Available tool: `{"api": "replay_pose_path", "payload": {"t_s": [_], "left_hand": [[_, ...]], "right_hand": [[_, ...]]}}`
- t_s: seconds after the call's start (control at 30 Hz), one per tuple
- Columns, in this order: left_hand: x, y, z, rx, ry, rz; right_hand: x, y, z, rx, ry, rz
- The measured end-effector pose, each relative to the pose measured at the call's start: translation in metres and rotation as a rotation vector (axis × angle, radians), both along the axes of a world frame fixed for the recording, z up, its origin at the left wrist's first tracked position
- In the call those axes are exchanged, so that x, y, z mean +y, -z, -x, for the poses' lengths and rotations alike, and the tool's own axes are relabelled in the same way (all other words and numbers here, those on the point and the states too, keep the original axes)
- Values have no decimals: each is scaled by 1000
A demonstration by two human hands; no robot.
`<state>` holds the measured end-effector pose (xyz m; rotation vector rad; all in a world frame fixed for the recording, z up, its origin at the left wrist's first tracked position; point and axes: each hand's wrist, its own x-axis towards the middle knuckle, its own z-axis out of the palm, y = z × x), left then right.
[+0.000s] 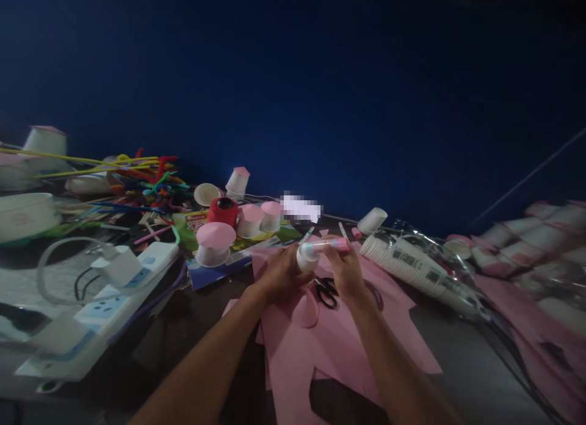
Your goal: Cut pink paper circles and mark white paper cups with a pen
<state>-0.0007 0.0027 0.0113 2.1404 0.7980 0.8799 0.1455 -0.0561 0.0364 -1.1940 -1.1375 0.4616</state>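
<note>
My left hand (284, 270) is wrapped around a small white paper cup (307, 264). In my right hand (346, 273) is a glue stick (324, 246) with a pink end, lying sideways across the top of the cup. I cannot make out whether its tip touches the rim. Below the cup, a pink paper cone (305, 309) stands on cut sheets of pink paper (293, 364). Black-handled scissors (326, 294) lie between my hands. Pink-topped paper cups (215, 245) stand to the left of my left hand.
A white power strip (103, 312) with plugs and cables fills the left. Behind it are colourful pipe cleaners (158, 174) and a red spool (223, 213). Right of the pink paper lies a bagged stack of paper cups (419, 272). More cups (535, 236) are piled far right.
</note>
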Motion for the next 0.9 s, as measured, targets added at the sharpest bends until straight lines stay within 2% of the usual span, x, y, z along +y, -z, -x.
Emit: {"api": "replay_pose_path", "payload": {"t_s": [0.17,0.4,0.47,0.6,0.67,0.8,0.9], "left_hand": [[3,0,1,38,55,-96],[2,2,1,107,-7,-66],[1,2,1,105,-11,-52],[0,0,1,95,-23,-53],[1,1,0,98,-21,-61],[3,5,-2,93,-26,-107],[3,6,-1,90,-17,-140]], "right_hand": [[-2,-5,10,-39,-46,30],[-3,-2,-3,91,-118,104],[-2,1,-12,142,-101,93],[0,3,-20,156,36,13],[0,0,-17,99,65,15],[1,-5,1,-2,19,56],[4,-4,8,28,-31,77]]}}
